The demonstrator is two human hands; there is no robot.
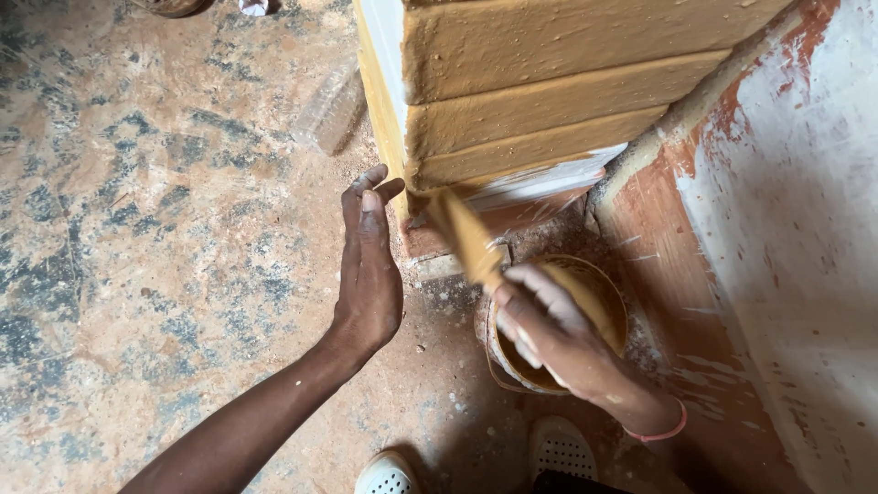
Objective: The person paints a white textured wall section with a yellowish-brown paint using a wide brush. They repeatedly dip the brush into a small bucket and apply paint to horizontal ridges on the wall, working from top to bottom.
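Your right hand [558,343] is closed around the handle of the paintbrush [466,240]. The brush points up and away from you, its long axis slanting toward the lower painted boards of the wall [540,101], and the bristles touch there. Your left hand [369,265] is open and flat, fingertips at the wall's corner. The paint bucket [615,311] stands on the floor below your right hand.

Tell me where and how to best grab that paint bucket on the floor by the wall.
Grip the paint bucket by its rim on the near left side, coming from above. It stands upright and open. The right hand with the paintbrush covers its middle, and the wall crowds its right side. No handle is clearly visible.
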